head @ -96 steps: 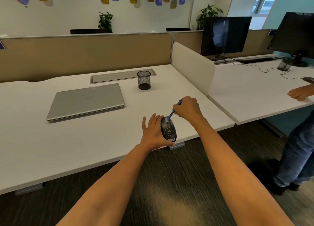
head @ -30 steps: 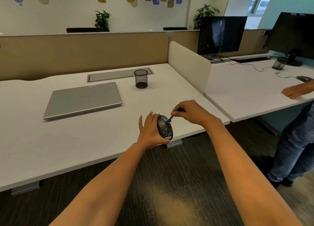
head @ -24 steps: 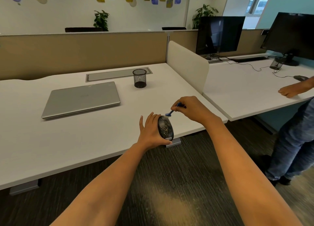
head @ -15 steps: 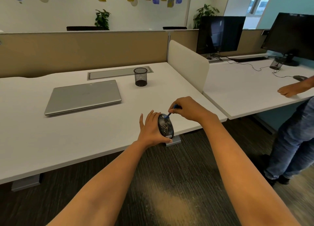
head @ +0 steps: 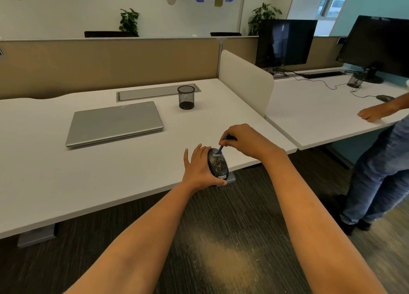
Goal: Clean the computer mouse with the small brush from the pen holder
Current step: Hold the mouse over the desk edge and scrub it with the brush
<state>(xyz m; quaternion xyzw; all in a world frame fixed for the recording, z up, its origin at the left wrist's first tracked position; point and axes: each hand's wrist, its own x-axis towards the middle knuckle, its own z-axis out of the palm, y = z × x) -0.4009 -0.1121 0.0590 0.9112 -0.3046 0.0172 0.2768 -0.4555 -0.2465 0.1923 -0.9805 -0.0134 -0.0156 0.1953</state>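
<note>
Mouse (head: 218, 165): black, top shell speckled with yellowish flecks; held tilted at the near edge of the white desk, just right of centre in the frame; white logo label at its near end.
Left hand (head: 198, 168): cups the mouse from the left, fingers behind it with tips pointing up, thumb under the near end; a full hold on the mouse.
Right hand (head: 245, 141): just right of and above the mouse; fingers curled, pinching the blue brush handle between thumb and forefinger.
Small brush (head: 221, 147): blue handle, pale bristle head; slants down and left from the right hand, bristles touching the far end of the mouse's top.
Pen holder (head: 186, 97): black mesh cup, upright, centre of the frame, well beyond the hands; contents cannot be made out.
Laptop (head: 114, 122): silver, lid closed, flat on the desk, centre-left, left of the pen holder.
Desk (head: 88, 172): white top; grey recessed cover strip just behind the pen holder; beige partition along the back.
Divider (head: 245, 79): white rounded panel at the desk's right end, between it and the next desk.
Neighbouring desk (head: 321, 116): right of frame; two dark monitors, cables, a second dark mouse.
Second person (head: 380, 172): right edge, in jeans, one hand resting on the neighbouring desk near its front edge.
Floor (head: 221, 260): dark striped carpet, pale patch at lower centre.
</note>
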